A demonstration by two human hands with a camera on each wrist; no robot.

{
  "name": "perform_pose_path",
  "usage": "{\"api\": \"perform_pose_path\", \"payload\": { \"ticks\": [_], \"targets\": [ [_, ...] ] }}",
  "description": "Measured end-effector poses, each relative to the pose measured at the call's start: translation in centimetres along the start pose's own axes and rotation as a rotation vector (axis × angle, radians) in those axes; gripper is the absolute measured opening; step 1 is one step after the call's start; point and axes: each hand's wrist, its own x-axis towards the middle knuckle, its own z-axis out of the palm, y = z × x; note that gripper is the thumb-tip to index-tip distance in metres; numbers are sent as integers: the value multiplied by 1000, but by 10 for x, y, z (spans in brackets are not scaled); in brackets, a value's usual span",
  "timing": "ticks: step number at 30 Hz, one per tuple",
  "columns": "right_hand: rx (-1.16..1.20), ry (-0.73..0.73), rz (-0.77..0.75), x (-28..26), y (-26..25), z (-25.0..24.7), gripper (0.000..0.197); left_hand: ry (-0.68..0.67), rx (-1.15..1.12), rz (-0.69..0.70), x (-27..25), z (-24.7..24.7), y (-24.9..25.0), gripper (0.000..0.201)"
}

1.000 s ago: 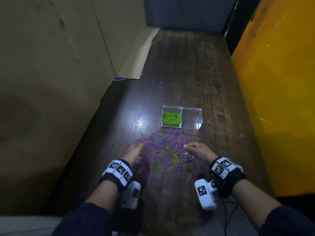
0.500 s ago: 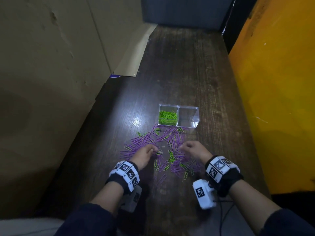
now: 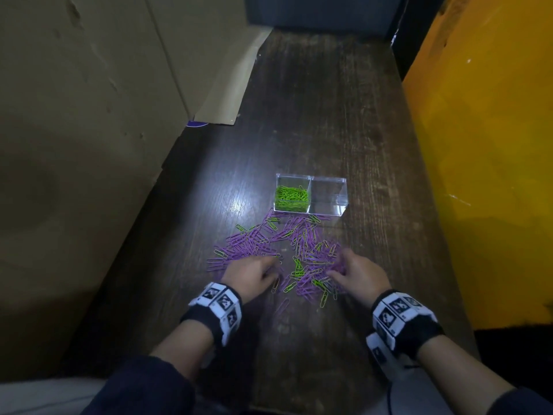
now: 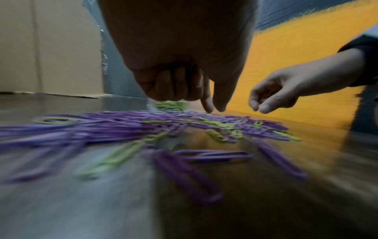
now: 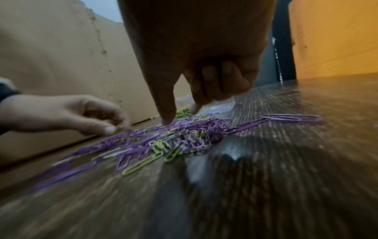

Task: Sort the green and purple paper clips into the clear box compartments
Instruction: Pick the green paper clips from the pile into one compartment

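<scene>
Hands low over the counter (image 3: 314,100): left hand (image 3: 251,272) and right hand (image 3: 357,275) flank the clips (image 3: 287,244) before the box (image 3: 327,194). Left wrist: forefinger and thumb reach down, others curled. Right wrist: likewise; whether either holds a clip, I cannot tell.

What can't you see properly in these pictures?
- Whether the left hand or the right hand grips any clips: the head view shows only their backs, and both wrist views are blurred.
- An exact count of the paper clips: tangled and too small.
- A purple thing: tucked under the cardboard.
</scene>
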Motion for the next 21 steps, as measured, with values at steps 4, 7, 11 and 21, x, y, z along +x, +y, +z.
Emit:
{"api": "perform_pose_path", "payload": {
  "ticks": [4, 7, 11, 21],
  "targets": [
    [-55, -51, 61, -5, 7, 14, 38, -59, 87, 176, 17, 13, 54, 45],
    [-7, -29, 94, 1, 10, 19, 29, -55, 114, 120, 29, 19, 65, 36],
    [138, 20, 103, 4, 13, 9, 24, -22, 120, 19, 32, 12, 41, 25],
    [389, -49, 48, 19, 26, -6, 35, 47, -43, -193, 19, -6, -11, 22]
  ]
}}
